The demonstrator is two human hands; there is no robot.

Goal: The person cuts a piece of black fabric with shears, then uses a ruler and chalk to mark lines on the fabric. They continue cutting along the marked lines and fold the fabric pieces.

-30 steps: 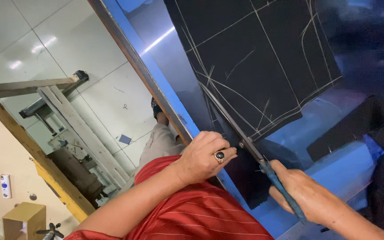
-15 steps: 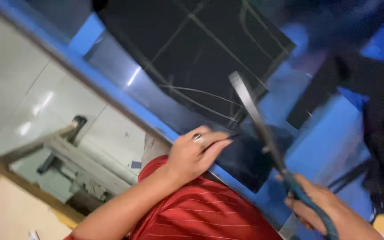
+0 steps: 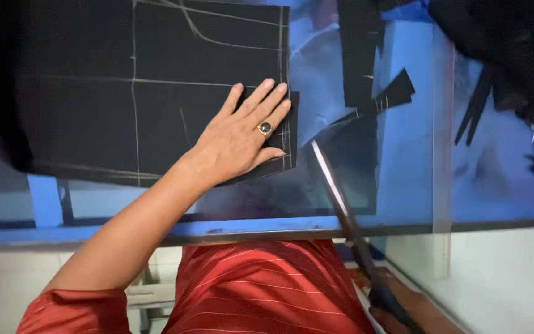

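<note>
Flat, left hand (image 3: 239, 139) spread on black fabric (image 3: 125, 86)

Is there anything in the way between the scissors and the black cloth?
Nothing visible. The scissors in the right hand point at the black cloth, with only bare blue table between. The left hand lies flat on the cloth beside them.

Left hand (image 3: 242, 139) flat on black fabric (image 3: 125, 80), right hand (image 3: 403, 306) gripping scissors (image 3: 347, 213)

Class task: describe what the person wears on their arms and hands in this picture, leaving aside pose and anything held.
The left hand is bare apart from a gold ring with a dark oval stone. The left arm is bare up to a short red sleeve with thin pale stripes. The right hand is bare, with no jewellery visible.
</note>
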